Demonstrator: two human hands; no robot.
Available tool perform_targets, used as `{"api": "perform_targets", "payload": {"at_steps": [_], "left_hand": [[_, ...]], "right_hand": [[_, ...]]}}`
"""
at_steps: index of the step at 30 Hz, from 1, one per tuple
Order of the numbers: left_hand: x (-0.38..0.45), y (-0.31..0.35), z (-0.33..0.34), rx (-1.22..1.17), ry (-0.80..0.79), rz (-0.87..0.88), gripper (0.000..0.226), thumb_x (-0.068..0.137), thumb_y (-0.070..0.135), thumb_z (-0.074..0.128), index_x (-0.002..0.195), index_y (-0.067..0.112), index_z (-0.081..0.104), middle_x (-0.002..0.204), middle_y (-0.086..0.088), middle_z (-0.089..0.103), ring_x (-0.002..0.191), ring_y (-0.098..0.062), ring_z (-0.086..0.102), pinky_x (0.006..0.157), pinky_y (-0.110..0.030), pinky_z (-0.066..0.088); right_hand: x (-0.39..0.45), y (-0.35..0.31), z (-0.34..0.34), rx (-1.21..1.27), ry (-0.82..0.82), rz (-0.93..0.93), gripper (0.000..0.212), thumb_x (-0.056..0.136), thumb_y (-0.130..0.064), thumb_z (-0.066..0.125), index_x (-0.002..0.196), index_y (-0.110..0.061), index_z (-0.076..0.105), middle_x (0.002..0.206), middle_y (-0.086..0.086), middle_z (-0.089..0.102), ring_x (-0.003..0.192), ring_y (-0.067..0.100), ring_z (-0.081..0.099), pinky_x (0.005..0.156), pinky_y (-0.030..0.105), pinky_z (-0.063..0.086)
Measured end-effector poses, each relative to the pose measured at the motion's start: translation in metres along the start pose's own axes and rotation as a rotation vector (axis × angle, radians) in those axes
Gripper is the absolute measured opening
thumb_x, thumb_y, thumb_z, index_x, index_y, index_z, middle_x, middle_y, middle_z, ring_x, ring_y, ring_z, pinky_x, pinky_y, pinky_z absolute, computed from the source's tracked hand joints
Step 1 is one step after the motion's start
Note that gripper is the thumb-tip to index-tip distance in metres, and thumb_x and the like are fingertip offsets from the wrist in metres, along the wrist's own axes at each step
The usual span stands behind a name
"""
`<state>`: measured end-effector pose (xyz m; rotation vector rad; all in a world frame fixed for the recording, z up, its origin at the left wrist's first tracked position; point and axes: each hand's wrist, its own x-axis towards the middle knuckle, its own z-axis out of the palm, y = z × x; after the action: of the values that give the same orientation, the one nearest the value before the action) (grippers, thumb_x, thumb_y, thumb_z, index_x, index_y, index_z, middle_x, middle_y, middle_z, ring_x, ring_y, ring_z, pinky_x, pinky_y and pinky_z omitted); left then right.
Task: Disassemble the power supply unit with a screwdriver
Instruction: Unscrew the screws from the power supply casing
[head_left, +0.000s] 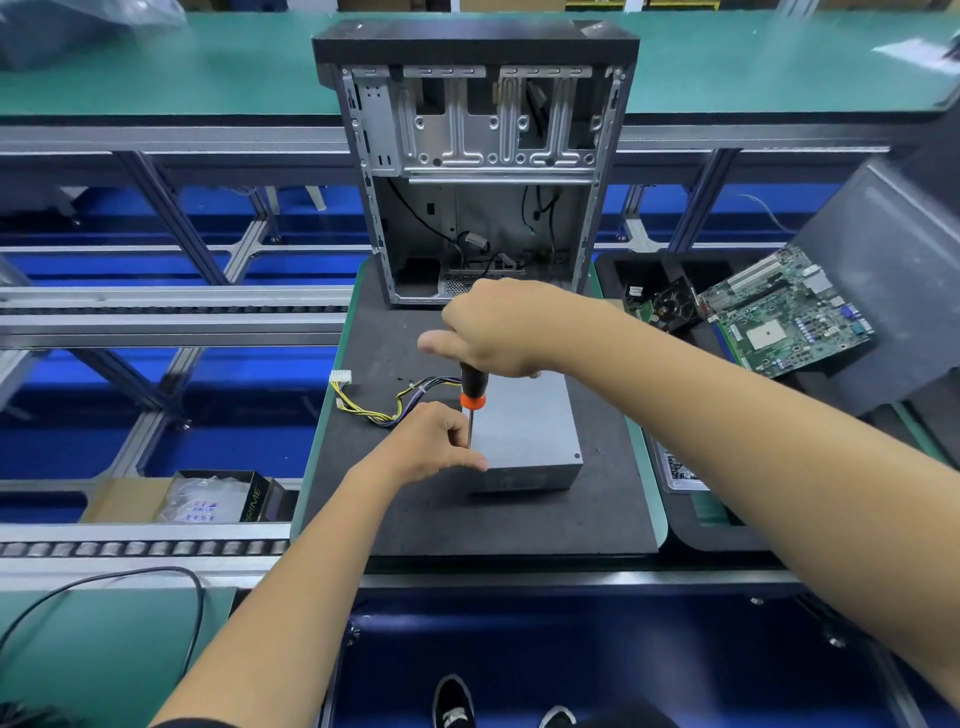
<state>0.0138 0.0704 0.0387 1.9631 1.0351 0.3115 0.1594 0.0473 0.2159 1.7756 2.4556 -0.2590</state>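
A grey metal power supply unit (524, 431) lies on the dark foam mat (415, 514), its yellow and black cable bundle (384, 402) trailing left to a white connector. My right hand (493, 327) grips the black and orange handle of a screwdriver (471, 392) from above, holding it upright over the unit's left edge. My left hand (431, 441) rests against the unit's near left corner, fingers pinched around the screwdriver's shaft near the tip. The tip itself is hidden by my fingers.
An open, emptied computer case (483, 171) stands upright at the mat's far end. A black tray (727, 525) on the right holds a motherboard (789, 312) and a fan. A cardboard box (182, 499) sits by the roller conveyor on the left.
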Motion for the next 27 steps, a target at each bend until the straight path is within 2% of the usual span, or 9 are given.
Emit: {"api": "perform_targets", "payload": {"at_steps": [2, 4, 7, 10, 12, 14, 18, 21, 27], "left_hand": [[0.0, 0.0, 0.0, 0.002, 0.003, -0.002, 0.045, 0.061, 0.027, 0.089, 0.053, 0.005, 0.05, 0.044, 0.013, 0.049, 0.043, -0.002, 0.04, 0.045, -0.012, 0.033], [0.0, -0.001, 0.001, -0.004, 0.011, -0.001, 0.045, 0.06, 0.028, 0.089, 0.053, 0.005, 0.051, 0.044, 0.012, 0.05, 0.044, -0.002, 0.041, 0.045, -0.012, 0.033], [0.0, -0.002, 0.001, -0.004, 0.018, -0.001, 0.044, 0.06, 0.028, 0.089, 0.053, 0.005, 0.051, 0.043, 0.013, 0.049, 0.044, -0.002, 0.041, 0.045, -0.012, 0.033], [0.001, -0.003, 0.001, -0.001, 0.012, 0.003, 0.045, 0.059, 0.029, 0.089, 0.053, 0.005, 0.051, 0.044, 0.013, 0.048, 0.045, -0.002, 0.04, 0.047, -0.012, 0.033], [0.002, -0.003, 0.001, 0.003, 0.006, 0.009, 0.045, 0.06, 0.029, 0.088, 0.054, 0.005, 0.051, 0.045, 0.012, 0.048, 0.046, -0.002, 0.039, 0.047, -0.012, 0.033], [0.001, -0.003, 0.001, 0.01, 0.007, 0.012, 0.045, 0.06, 0.029, 0.088, 0.053, 0.006, 0.051, 0.046, 0.011, 0.049, 0.046, -0.002, 0.04, 0.047, -0.011, 0.034], [0.0, -0.003, 0.001, -0.013, 0.006, 0.013, 0.044, 0.061, 0.027, 0.089, 0.053, 0.004, 0.052, 0.044, 0.011, 0.05, 0.045, -0.002, 0.041, 0.046, -0.012, 0.033], [-0.001, -0.002, 0.001, -0.002, -0.006, 0.017, 0.043, 0.063, 0.03, 0.088, 0.055, 0.002, 0.056, 0.044, 0.011, 0.051, 0.045, -0.003, 0.042, 0.046, -0.013, 0.034], [0.0, -0.003, 0.001, 0.019, 0.019, 0.009, 0.044, 0.062, 0.033, 0.088, 0.056, 0.004, 0.055, 0.045, 0.012, 0.05, 0.045, -0.002, 0.041, 0.046, -0.013, 0.036]], "right_hand": [[0.002, 0.0, 0.0, 0.02, -0.026, -0.058, 0.035, 0.098, -0.043, 0.039, 0.089, -0.011, 0.051, 0.076, 0.009, 0.063, 0.072, 0.027, 0.062, 0.052, 0.03, 0.037], [-0.002, 0.001, -0.004, 0.118, -0.071, -0.113, 0.016, 0.09, -0.028, 0.053, 0.097, -0.014, 0.051, 0.078, -0.002, 0.057, 0.072, 0.017, 0.055, 0.053, 0.028, 0.036], [-0.007, 0.002, -0.01, 0.202, -0.107, -0.146, 0.021, 0.077, -0.013, 0.064, 0.096, -0.016, 0.054, 0.075, -0.011, 0.051, 0.066, 0.006, 0.047, 0.049, 0.021, 0.031], [-0.008, -0.001, -0.008, 0.248, -0.09, -0.13, 0.021, 0.087, -0.035, 0.061, 0.089, -0.017, 0.051, 0.077, -0.004, 0.059, 0.072, 0.017, 0.057, 0.057, 0.029, 0.043], [-0.007, -0.003, -0.004, 0.086, -0.046, -0.033, 0.041, 0.096, -0.055, 0.038, 0.086, -0.016, 0.044, 0.073, 0.001, 0.053, 0.067, 0.022, 0.057, 0.056, 0.034, 0.04], [-0.003, -0.006, -0.002, -0.161, 0.026, -0.036, 0.032, 0.102, -0.045, 0.029, 0.089, -0.018, 0.038, 0.073, 0.003, 0.043, 0.069, 0.024, 0.05, 0.052, 0.033, 0.033], [-0.004, -0.005, -0.007, 0.082, -0.078, -0.104, 0.016, 0.092, -0.031, 0.053, 0.095, -0.015, 0.049, 0.083, 0.002, 0.054, 0.076, 0.022, 0.051, 0.054, 0.03, 0.036], [-0.009, -0.002, -0.013, 0.237, -0.201, -0.135, 0.021, 0.078, -0.022, 0.069, 0.094, -0.02, 0.056, 0.092, -0.005, 0.058, 0.08, 0.013, 0.053, 0.061, 0.028, 0.043], [-0.007, -0.002, -0.013, 0.21, -0.031, -0.134, 0.021, 0.075, -0.016, 0.071, 0.095, -0.017, 0.065, 0.084, -0.013, 0.051, 0.073, 0.004, 0.05, 0.058, 0.021, 0.044]]}}
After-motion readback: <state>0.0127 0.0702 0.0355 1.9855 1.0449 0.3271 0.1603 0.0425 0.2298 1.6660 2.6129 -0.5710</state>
